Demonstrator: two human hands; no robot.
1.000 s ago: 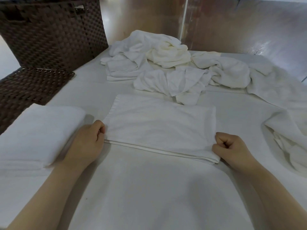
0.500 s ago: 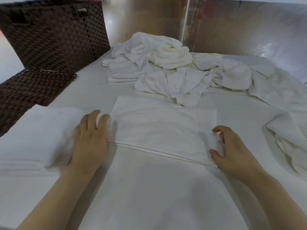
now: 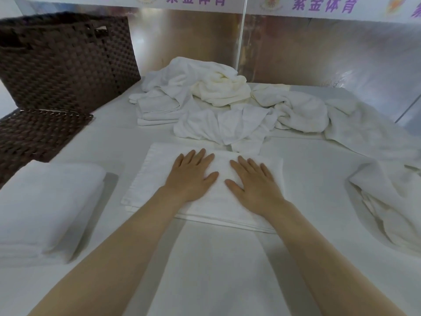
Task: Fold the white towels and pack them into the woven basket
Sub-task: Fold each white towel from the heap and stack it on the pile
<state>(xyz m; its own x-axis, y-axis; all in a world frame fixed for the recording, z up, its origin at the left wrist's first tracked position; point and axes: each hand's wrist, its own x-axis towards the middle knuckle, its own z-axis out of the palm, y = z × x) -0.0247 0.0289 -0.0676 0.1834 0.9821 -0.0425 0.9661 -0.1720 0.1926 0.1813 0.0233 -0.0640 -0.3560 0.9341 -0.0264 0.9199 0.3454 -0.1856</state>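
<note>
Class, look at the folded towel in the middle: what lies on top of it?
Both hands, the left hand and right hand, rest flat on the folded towel. The cloth beneath the palms is hidden.

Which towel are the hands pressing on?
The flat folded towel in the middle, under both hands, left and right. The thick folded one lies untouched to its left; the rest are crumpled behind.

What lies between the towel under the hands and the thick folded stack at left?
Only bare white table cover separates towel from stack, head view.
</note>
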